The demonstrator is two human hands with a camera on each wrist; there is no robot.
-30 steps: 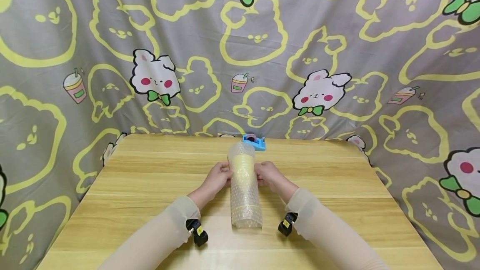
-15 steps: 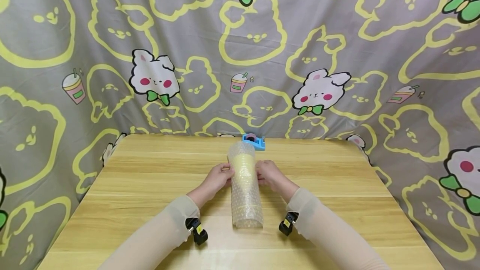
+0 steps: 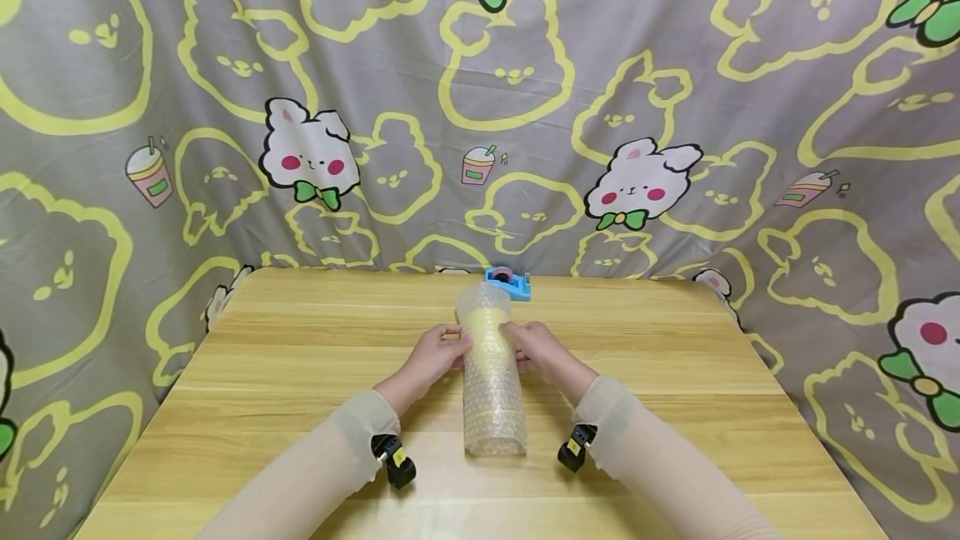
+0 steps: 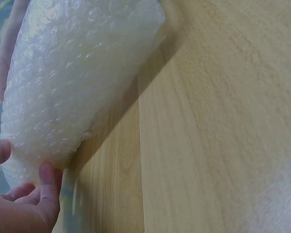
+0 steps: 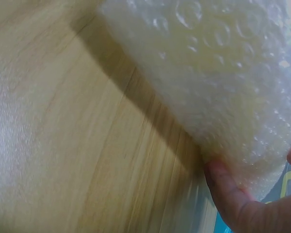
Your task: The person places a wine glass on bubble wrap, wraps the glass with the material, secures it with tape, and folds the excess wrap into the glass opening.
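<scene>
A roll of clear bubble wrap [image 3: 492,407] lies lengthwise at the middle of the table, wound round something yellow that shows through its upper half. What the yellow thing is cannot be told. On the roll's left side, my left hand [image 3: 431,361] holds it with the thumb against the wrap. My right hand [image 3: 543,352] grips the opposite side, its thumb over the upper face. In the left wrist view, fingertips [image 4: 47,174] press the wrap's edge. The right wrist view has a finger [image 5: 220,182] along the wrap's underside; the other fingers are mostly hidden.
A blue tape dispenser [image 3: 517,286] with a roll of tape stands just beyond the far end of the bubble wrap. The wooden table [image 3: 300,340] reaches back to a grey patterned curtain [image 3: 405,65], which hangs on the sides too.
My right thumb has come up from the side onto the roll's upper face. The left thumb sits slightly further onto the wrap. The roll's near end has shifted a touch to the right.
</scene>
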